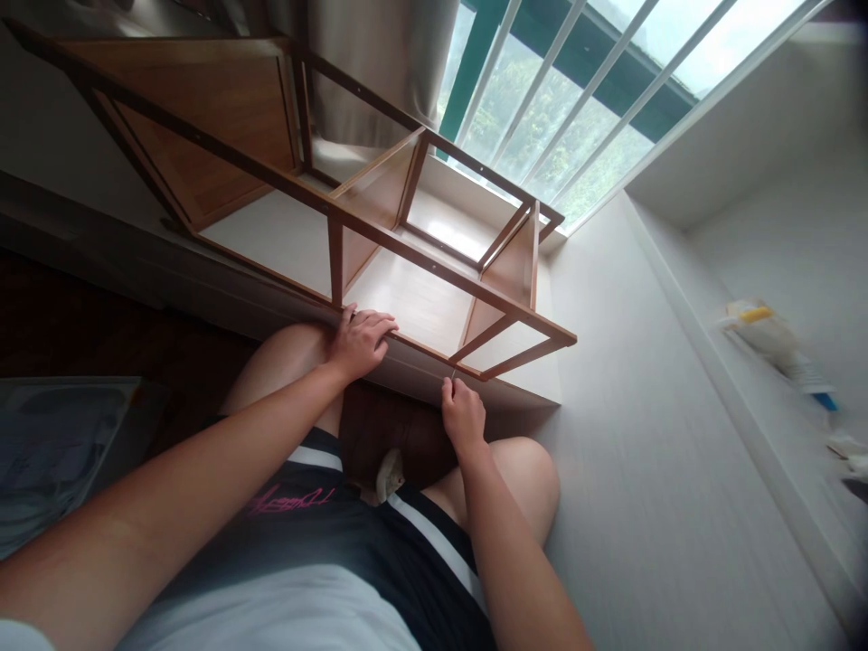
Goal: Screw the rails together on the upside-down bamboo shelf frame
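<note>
A brown wooden shelf frame (434, 262) with open compartments lies on its side on a pale platform by the window. My left hand (359, 342) rests on the frame's near rail, fingers curled over its edge. My right hand (462, 414) sits just below the same rail, fingers pinched round a thin metal tool or screw (452, 372) that points up at the rail; I cannot make out which it is. Both my knees are drawn up under the frame.
A barred window (576, 99) and a grey curtain (380, 63) stand behind the frame. A white ledge (746, 398) on the right carries a tube and small items (779, 348). A plastic bag with paper (54, 452) lies on the dark floor at left.
</note>
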{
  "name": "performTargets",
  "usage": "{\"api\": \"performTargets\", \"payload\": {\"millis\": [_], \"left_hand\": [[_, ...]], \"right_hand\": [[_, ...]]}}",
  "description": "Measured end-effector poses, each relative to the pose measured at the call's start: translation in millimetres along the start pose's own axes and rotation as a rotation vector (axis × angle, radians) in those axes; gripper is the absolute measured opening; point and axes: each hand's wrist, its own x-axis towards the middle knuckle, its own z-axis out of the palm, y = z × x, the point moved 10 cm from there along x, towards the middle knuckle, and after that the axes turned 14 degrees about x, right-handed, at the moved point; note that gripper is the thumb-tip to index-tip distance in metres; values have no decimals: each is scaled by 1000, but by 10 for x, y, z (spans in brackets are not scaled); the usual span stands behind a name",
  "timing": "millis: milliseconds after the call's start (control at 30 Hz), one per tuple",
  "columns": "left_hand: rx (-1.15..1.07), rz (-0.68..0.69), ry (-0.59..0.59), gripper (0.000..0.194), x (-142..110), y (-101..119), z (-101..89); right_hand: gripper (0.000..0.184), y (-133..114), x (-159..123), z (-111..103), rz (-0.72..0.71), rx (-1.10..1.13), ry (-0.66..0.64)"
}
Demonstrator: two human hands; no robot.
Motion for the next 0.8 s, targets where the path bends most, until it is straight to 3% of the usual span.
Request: {"api": "performTargets", "payload": {"millis": [100, 200, 267, 400, 600, 700, 800], "left_hand": [[12, 1, -1, 32, 7, 8, -6], [20, 0, -1, 31, 16, 18, -18], [28, -1, -4, 31, 20, 26, -26], [55, 1, -12, 30, 31, 46, -46], [68, 24, -24, 31, 50, 73, -66], [58, 20, -21, 27, 62, 54, -61], [61, 1, -11, 22, 75, 25, -53]], "right_hand": [[39, 31, -32, 25, 8, 249, 27], [44, 114, -92, 229, 92, 750, -41], [44, 105, -153, 381, 105, 933, -94], [39, 19, -263, 642, 29, 850, -203], [30, 78, -292, 901, 73, 895, -253], [30, 68, -261, 842, 73, 964, -204], [30, 10, -209, 571, 0, 978, -80]]}}
